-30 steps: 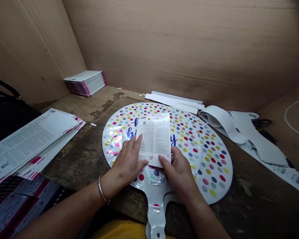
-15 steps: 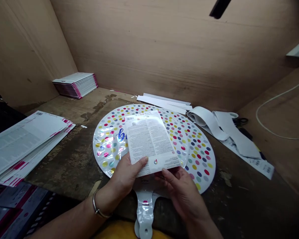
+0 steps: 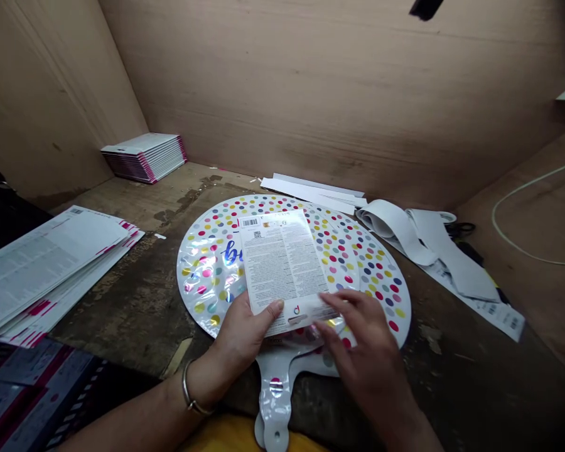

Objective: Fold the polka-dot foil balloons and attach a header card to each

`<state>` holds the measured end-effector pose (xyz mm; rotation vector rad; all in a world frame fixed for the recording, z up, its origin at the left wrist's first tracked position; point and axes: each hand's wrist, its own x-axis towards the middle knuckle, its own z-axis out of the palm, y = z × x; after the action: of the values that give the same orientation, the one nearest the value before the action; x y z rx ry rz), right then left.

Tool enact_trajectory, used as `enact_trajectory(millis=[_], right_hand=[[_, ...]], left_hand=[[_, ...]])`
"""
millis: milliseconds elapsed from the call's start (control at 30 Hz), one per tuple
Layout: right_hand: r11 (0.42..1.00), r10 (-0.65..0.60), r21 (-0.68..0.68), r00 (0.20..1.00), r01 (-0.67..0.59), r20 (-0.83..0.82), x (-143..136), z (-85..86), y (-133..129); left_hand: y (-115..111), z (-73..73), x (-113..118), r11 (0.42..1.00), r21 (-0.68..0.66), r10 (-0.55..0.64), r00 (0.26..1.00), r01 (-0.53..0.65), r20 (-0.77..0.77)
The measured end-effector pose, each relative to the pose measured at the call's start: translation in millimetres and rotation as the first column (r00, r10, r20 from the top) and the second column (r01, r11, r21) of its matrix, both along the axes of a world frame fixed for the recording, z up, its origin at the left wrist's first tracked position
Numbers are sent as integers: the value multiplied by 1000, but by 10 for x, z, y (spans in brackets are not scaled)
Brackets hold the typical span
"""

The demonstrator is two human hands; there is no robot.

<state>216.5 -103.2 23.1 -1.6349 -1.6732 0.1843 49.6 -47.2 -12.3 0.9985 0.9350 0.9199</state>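
Observation:
My left hand, with a metal bangle on its wrist, grips the lower left corner of a white printed packet, thumb on top. Small text, a barcode and a colourful logo cover the packet's face; a slot shows near its lower edge. At the packet's lower right corner is my right hand, fingers apart, with fingertips at the packet's surface. Under the packet lie flat foil balloons with many-coloured dots. Blue lettering on the upper one is partly covered. Their pale tails point towards me.
A stack of packets stands at the back left. More printed packets lie on the left. White strips, a curled label strip and black-handled scissors lie behind and to the right. Wooden panels enclose the table.
My right hand has shifted from gripping the packet's lower edge to fingers spread over its lower right corner. A slot now shows there. My left hand keeps its grip.

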Motion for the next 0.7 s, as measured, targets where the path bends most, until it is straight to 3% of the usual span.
enact_trajectory(millis=[67,167,233,300,367,433,500,533,567,600,667,700], right_hand=[[982,190,-26,974,-188,124,-63,49,-1],[957,262,-117,964,-265,-47,50,133,-124],[924,196,-269,940,-273,-280,337,184,-273],[827,106,-483,924,-286,-366,670,207,-388],[805,-153,-588,929,-81,-337,856,186,-397],[793,-337,-610,822,-15,-459,788,134,-289],[796,-389,-589,627,-141,-675,521,75,-107],[801,-389,-560,524,-214,-758,362,48,-9],[808,-384,-526,440,-266,-812,214,20,85],[821,-373,-495,388,-285,-843,90,-9,171],[851,-335,-458,408,-255,-849,-61,-80,317],[859,-314,-454,457,-236,-832,-94,-123,377]], left_hand=[[-15,9,8,999,34,4,998,-2,-56],[2,31,-37,999,53,-7,997,12,-82],[51,30,-103,999,30,-23,999,24,-46],[116,16,-163,1000,3,-30,1000,30,-6],[178,10,-191,997,-18,-74,997,74,18],[220,28,-186,984,6,-176,984,176,-10],[236,64,-170,968,118,-203,966,223,-159],[233,80,-164,949,235,-144,950,212,-277],[226,88,-161,896,394,-37,917,207,-397],[216,87,-160,787,569,95,865,237,-492],[206,60,-166,425,803,333,753,417,-567],[215,43,-179,241,821,408,714,517,-570]])
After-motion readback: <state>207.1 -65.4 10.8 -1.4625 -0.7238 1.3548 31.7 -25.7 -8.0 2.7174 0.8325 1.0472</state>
